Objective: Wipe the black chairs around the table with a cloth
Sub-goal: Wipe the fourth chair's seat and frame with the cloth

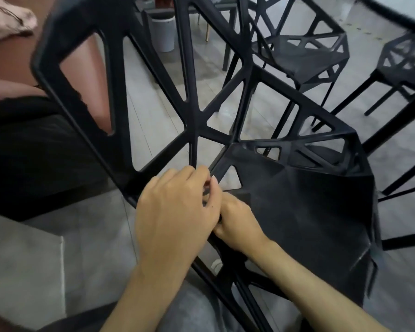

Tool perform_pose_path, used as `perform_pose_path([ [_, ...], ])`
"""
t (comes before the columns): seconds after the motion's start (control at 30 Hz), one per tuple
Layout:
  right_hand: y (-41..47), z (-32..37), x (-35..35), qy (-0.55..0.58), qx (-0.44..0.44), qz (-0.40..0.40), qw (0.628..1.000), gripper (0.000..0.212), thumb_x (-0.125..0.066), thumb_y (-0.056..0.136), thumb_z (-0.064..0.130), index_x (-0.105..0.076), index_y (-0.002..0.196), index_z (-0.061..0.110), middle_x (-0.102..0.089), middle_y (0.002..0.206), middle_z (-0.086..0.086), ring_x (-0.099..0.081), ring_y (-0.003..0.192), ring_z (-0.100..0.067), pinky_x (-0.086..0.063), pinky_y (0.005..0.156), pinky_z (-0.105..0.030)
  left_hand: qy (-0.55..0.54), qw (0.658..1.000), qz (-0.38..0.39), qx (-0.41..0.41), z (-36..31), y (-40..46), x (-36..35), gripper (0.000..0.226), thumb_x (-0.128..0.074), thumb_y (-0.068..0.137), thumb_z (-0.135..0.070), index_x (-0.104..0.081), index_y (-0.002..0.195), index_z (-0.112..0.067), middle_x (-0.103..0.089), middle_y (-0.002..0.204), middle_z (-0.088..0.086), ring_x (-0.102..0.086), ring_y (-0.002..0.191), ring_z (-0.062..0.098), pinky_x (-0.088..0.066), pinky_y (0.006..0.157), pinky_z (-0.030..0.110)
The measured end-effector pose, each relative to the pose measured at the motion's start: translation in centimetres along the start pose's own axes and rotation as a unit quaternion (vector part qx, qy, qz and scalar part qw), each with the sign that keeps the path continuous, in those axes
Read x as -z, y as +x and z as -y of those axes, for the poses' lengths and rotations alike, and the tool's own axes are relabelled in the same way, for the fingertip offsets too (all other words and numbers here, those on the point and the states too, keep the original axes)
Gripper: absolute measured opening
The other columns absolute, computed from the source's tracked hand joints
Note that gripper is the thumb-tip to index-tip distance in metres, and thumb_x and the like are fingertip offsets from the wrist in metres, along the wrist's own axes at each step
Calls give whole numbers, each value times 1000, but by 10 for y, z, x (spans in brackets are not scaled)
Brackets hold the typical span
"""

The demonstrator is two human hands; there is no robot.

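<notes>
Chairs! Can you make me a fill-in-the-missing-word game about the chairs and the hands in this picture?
1. The near chair is the colour ____.
2. Both hands meet where the chair's back joins its ____.
3. The left hand lies partly over the ____ hand.
4. The bin stands on the ____.

Missing words: black; seat; right; floor

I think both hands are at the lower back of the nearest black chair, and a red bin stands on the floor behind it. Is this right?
Not quite: the bin is pale grey-white, not red, as the head view shows. The rest holds: the left hand and the right hand are together at the lower back of the nearest black chair, and the bin stands on the floor behind it.
</notes>
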State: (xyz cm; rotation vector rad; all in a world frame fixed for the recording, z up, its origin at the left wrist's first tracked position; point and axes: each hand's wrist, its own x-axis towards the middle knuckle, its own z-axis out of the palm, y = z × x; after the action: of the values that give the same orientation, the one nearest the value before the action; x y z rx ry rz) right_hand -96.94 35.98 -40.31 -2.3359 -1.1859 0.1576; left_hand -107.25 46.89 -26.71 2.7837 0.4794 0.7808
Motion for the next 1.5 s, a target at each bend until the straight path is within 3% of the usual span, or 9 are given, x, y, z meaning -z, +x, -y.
perform_pose_path([
  [0.13, 21, -17, 9, -56, -21, -36, 998, 38, -63, 85, 20, -56, 121, 33, -51, 109, 5, -59, 96, -25, -55, 65, -45, -9, 999, 21, 24, -2, 1, 5, 17, -61, 96, -36, -67, 83, -28, -62, 71, -13, -55, 66, 10, -37, 56, 25],
  [0.37, 89, -85, 32, -139, -242, -136, 951, 41, -65, 86, 15, -54, 125, 20, -48, 112, -10, -56, 98, -38, -45, 63, -41, -12, 998, 32, 55, -4, 4, 7, 19, -59, 94, -41, -63, 77, -33, -59, 67, -17, -54, 64, 5, -29, 50, 15],
  [0.53, 45, -46, 24, -79, -113, -54, 989, 40, -61, 80, 10, -53, 116, 23, -49, 112, -3, -57, 100, -33, -53, 71, -45, -5, 999, 23, 48, -3, 3, 5, 17, -62, 94, -39, -64, 78, -32, -59, 67, -16, -52, 61, 5, -24, 49, 15],
  [0.7, -18, -3, 14, -47, 14, 2, 999, 44, -62, 81, 14, -54, 121, 28, -50, 110, 3, -54, 97, -24, -47, 62, -37, 2, 999, 9, 48, -3, 3, 3, 17, -66, 94, -34, -65, 77, -31, -59, 66, -15, -51, 59, 4, -21, 48, 14],
  [0.83, -39, -35, 36, -95, -87, -6, 992, 38, -59, 85, 21, -52, 121, 33, -47, 111, 3, -55, 100, -27, -51, 66, -41, -5, 999, 14, 44, -5, -2, 5, 22, -64, 95, -33, -64, 74, -30, -59, 63, -14, -54, 57, 7, -36, 45, 19],
  [1.0, -85, -94, 89, -188, -250, -52, 948, 39, -61, 86, 19, -54, 123, 30, -48, 110, -3, -56, 101, -33, -41, 63, -36, -2, 999, 14, 50, -5, -3, 8, 26, -57, 97, -39, -63, 74, -28, -58, 62, -13, -54, 57, 8, -44, 49, 25],
  [1.17, -146, -72, 91, -226, -278, -98, 928, 40, -64, 80, 14, -60, 117, 27, -53, 107, -5, -53, 92, -33, -44, 65, -39, 1, 999, -11, 49, -2, -5, 4, 34, -58, 97, -34, -57, 66, -21, -54, 55, -7, -50, 50, 15, -31, 46, 24],
  [1.33, -216, -14, 62, -152, -282, -167, 932, 45, -63, 70, 9, -62, 110, 29, -51, 100, 1, -50, 86, -28, -46, 66, -42, -2, 1000, -18, 25, -20, -21, 5, 35, -55, 96, -25, -48, 62, -20, -47, 54, -4, -45, 53, 26, -45, 61, 39],
  [1.5, -258, 7, 48, -36, -321, -203, 924, 50, -58, 74, 12, -60, 119, 35, -49, 104, 8, -48, 96, -21, -50, 70, -40, 8, 998, 24, -49, -62, -68, -9, 31, -55, 100, -29, -59, 70, -22, -56, 62, -4, -55, 66, 27, -41, 75, 42],
])
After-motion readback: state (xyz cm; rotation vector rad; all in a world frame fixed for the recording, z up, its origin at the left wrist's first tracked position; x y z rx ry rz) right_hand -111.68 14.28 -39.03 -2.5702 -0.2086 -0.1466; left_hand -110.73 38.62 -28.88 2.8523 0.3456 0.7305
